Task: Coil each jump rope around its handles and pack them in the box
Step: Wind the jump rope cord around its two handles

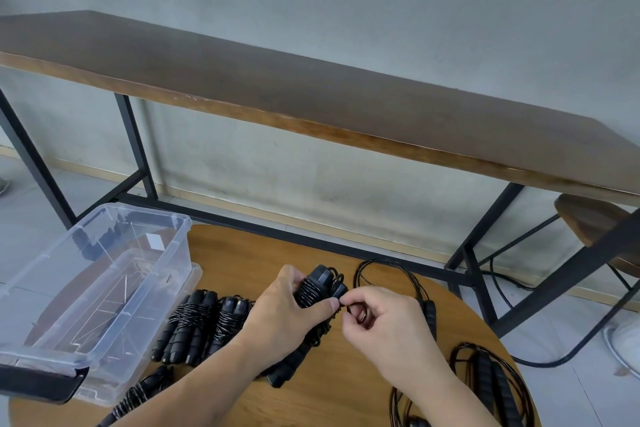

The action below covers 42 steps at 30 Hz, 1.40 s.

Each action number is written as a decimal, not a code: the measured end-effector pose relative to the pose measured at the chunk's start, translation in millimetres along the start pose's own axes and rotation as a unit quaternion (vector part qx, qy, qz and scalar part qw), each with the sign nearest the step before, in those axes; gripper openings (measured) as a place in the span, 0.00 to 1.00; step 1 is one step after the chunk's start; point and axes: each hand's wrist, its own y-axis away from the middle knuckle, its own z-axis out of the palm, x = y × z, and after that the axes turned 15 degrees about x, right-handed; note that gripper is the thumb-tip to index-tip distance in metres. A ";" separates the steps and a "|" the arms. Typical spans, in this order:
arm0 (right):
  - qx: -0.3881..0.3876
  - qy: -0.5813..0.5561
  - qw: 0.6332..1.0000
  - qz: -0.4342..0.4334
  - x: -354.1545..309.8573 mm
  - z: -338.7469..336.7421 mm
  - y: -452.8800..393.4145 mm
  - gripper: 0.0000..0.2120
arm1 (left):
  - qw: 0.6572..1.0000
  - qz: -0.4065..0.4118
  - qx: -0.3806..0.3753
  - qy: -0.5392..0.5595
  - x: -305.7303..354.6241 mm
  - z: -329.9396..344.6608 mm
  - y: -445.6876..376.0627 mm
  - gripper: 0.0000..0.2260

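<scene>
My left hand [282, 312] grips a black jump rope bundle [317, 289] by its paired handles, with thin cord wound round them. My right hand [377, 315] pinches the loose end of that cord right beside the bundle. Two coiled bundles [204, 326] lie side by side on the round wooden table [263, 253], left of my hands. Another coiled bundle [138, 395] lies at the near left. Loose uncoiled ropes [491, 378] sprawl at the right, one loop [391, 270] behind my right hand. The clear plastic box [104, 274] stands at the left with no ropes inside.
The box sits on its clear lid, with a black latch at its near corner [41, 383]. A long dark wooden bench-table [311, 97] on black metal legs stands behind against a grey wall. A round stool [595, 222] is at the right.
</scene>
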 end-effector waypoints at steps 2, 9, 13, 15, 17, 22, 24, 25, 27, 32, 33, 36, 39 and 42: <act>-0.006 -0.083 0.994 0.076 1.2 1.3 -0.2 0.09 | 0.999 -0.015 -0.017 0.024 2.4 -0.9 -0.5 0.19; -0.053 -0.150 0.981 0.108 3.1 4.8 -1.6 0.16 | 0.993 -0.056 -0.043 0.099 5.2 -3.6 1.2 0.17; 0.007 -0.111 0.992 0.054 5.7 10.1 -4.3 0.14 | 0.991 -0.061 -0.049 0.108 7.8 -2.6 4.8 0.18; 0.043 -0.057 0.997 0.029 7.7 13.1 -6.5 0.16 | 0.991 -0.060 -0.049 0.112 8.3 -0.6 6.6 0.19; 0.071 -0.021 0.997 0.023 7.5 16.2 -7.3 0.20 | 0.994 -0.050 -0.037 0.093 7.6 2.1 6.8 0.20; 0.093 0.066 0.993 -0.034 4.0 19.1 -5.0 0.26 | 0.996 -0.038 0.006 0.077 6.9 7.1 5.3 0.20; 0.086 0.103 0.990 -0.051 2.4 17.7 -2.4 0.27 | 0.996 -0.035 0.018 0.079 6.3 7.3 5.0 0.19; 0.079 0.122 0.987 -0.065 2.1 17.5 -0.3 0.26 | 0.996 -0.032 0.024 0.075 6.1 7.3 5.1 0.19; 0.045 0.151 0.984 -0.078 1.7 17.4 4.0 0.20 | 0.998 -0.017 0.040 0.053 5.7 7.6 5.3 0.19; 0.004 0.204 0.978 -0.047 -5.3 14.5 -0.5 0.06 | 0.996 0.048 0.066 -0.023 1.2 14.1 8.5 0.19; 0.001 0.211 0.977 -0.044 -6.6 14.5 -2.5 0.06 | 0.995 0.065 0.070 -0.039 0.7 15.2 9.1 0.19; -0.002 0.209 0.977 -0.036 -7.2 13.8 -5.5 0.09 | 0.987 0.117 0.077 -0.079 0.7 16.6 10.7 0.19; 0.008 0.172 0.985 -0.027 -6.2 16.7 -3.7 0.11 | 0.980 0.149 0.086 -0.096 -1.3 15.4 9.2 0.20; 0.039 0.091 0.995 -0.005 -5.6 20.7 0.6 0.09 | 0.972 0.177 0.095 -0.125 -1.1 14.8 5.6 0.20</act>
